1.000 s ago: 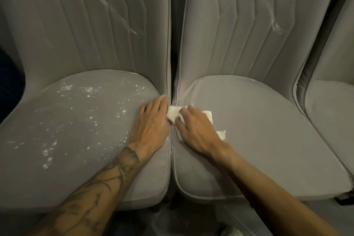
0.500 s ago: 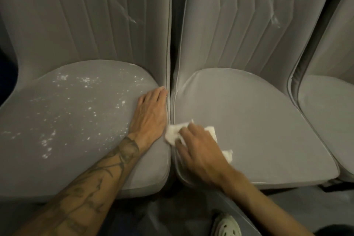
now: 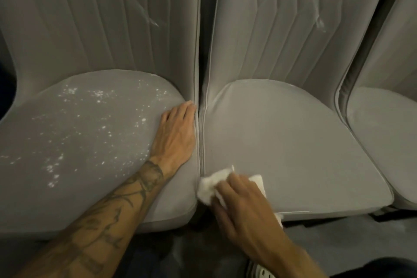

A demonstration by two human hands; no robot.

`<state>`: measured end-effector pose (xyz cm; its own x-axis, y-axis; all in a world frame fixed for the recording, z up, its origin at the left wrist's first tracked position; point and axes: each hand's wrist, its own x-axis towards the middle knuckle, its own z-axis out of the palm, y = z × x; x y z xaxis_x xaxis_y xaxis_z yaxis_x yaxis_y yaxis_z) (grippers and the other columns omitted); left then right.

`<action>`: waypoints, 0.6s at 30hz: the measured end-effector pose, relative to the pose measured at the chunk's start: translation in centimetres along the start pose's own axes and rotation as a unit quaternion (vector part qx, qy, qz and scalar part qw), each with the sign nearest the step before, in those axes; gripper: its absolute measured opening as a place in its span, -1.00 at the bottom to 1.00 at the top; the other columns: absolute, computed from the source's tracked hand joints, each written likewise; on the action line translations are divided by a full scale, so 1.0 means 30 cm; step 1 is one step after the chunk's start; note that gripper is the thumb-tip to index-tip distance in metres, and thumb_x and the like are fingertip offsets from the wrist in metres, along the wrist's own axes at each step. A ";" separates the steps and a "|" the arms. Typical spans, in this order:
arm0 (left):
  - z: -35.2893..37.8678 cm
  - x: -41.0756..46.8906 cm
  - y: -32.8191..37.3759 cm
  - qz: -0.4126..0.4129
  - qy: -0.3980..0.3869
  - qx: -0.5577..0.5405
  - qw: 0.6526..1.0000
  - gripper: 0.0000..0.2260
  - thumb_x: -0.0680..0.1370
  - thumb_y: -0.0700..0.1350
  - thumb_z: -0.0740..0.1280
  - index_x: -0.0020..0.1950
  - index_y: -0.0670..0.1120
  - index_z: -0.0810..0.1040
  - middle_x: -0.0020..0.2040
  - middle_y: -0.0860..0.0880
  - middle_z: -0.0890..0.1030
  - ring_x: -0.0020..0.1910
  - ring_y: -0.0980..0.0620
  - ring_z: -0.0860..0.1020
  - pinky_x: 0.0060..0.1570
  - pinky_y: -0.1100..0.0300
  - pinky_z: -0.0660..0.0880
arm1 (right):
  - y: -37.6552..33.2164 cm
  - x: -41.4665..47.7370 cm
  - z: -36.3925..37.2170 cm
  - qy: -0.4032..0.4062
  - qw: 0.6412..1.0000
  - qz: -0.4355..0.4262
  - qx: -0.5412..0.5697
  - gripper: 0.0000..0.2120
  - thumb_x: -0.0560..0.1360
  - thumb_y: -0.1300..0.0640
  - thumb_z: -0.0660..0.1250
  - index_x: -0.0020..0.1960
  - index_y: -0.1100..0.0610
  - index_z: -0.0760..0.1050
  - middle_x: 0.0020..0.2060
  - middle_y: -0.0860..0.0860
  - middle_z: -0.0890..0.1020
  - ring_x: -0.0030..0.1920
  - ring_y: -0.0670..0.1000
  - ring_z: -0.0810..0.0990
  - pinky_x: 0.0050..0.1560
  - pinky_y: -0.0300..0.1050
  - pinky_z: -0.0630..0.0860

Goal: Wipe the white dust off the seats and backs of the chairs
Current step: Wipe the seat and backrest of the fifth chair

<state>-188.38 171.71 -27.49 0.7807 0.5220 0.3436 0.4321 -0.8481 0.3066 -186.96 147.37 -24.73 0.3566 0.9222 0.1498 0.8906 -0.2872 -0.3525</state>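
My right hand (image 3: 243,205) clutches the cloth (image 3: 209,185) at the near-left corner of the middle seat (image 3: 282,142). The dust (image 3: 97,124) lies left, past my flat left hand (image 3: 176,133), on the left seat (image 3: 67,198).

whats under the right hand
A crumpled white cloth lies under the right hand, on the front left corner of the middle grey fabric chair seat. Its edges stick out past the fingers; the part beneath the hand, and any dust there, is covered.

Dim, soft light lies evenly on the grey fabric chair seats (image 3: 293,142); the right hand (image 3: 246,205) is motion-blurred; wide-angle distortion bows the frame's edges.
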 end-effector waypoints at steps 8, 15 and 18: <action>-0.010 -0.001 0.005 -0.001 -0.006 -0.001 1.000 -0.61 0.64 -0.26 0.22 0.48 -0.16 0.45 0.48 -0.14 0.48 0.43 -0.16 0.46 0.40 -0.10 0.38 | -0.037 0.104 -0.010 0.044 0.997 0.060 -0.018 -0.84 0.63 -0.02 0.19 0.01 0.05 0.44 -0.02 0.01 0.48 -0.05 0.05 0.42 -0.03 0.00 0.39; -0.014 0.001 0.016 -0.003 -0.009 0.015 1.000 -0.65 0.69 -0.19 0.19 0.47 -0.18 0.46 0.47 -0.17 0.50 0.42 -0.18 0.49 0.40 -0.12 0.41 | 0.012 0.026 -0.007 0.021 0.998 0.062 0.004 -0.85 0.61 -0.07 0.15 -0.10 -0.05 0.29 -0.11 -0.05 0.44 -0.14 -0.01 0.38 -0.14 -0.08 0.31; -0.025 0.003 0.026 -0.011 -0.009 0.017 1.000 -0.65 0.74 -0.09 0.13 0.47 -0.17 0.47 0.47 -0.15 0.50 0.41 -0.15 0.48 0.40 -0.10 0.40 | 0.074 0.169 -0.001 0.052 0.993 0.105 -0.005 -0.83 0.63 -0.02 0.15 -0.03 0.05 0.41 -0.05 0.02 0.51 -0.06 0.05 0.45 0.00 -0.01 0.40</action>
<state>-188.31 171.17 -26.56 0.7788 0.5389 0.3210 0.4636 -0.8392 0.2841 -183.15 151.40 -24.72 0.5621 0.8098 0.1682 0.7958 -0.4742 -0.3767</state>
